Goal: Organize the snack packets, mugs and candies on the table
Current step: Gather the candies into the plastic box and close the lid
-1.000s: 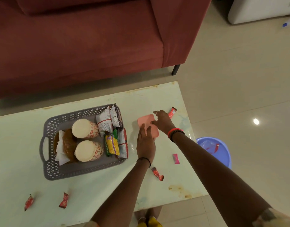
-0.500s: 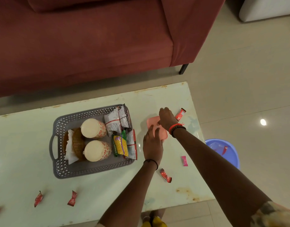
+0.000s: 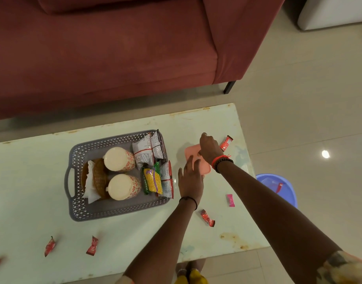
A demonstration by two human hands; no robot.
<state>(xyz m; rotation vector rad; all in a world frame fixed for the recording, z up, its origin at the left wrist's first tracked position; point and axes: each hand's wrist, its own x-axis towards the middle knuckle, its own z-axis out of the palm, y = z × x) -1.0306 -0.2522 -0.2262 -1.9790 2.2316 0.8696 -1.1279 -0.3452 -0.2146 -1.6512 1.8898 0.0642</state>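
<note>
At the right end of the bench [image 3: 196,124], head view: a flat pink box [image 3: 189,152] lies just right of the grey basket [image 3: 73,160], with both hands on it. The left hand [image 3: 191,179] is laid flat on top, fingers straight, pressing down. The right hand [image 3: 209,149] has its fingers curled down over the far edge and looks to be gripping the rim there. I can't tell whether that's a lid.

The box reads as thin, stiff, light plastic. It will likely slide on this glossy top, so holding it down with one palm makes sense. Take it by the edges, not the face.

The two mugs [image 3: 118,159] are in the basket, lying on their sides. They're probably ceramic, heavier and chippable. Grab the body or handle and don't knock them together. The snack packets [image 3: 149,150] stand at the basket's right end. They're soft, crinkly and light, so pinch them at a seam.

The candies are loose. One red one [image 3: 226,143] is just right of the right hand, a pink one [image 3: 230,200] and a red one [image 3: 207,217] lie nearer, and more [image 3: 92,245] are scattered near-left. They're tiny and light with slick wrappers. Fingertip-pinch the twisted ends.

A blue bowl [image 3: 286,187] sits on the floor to the right.
</note>
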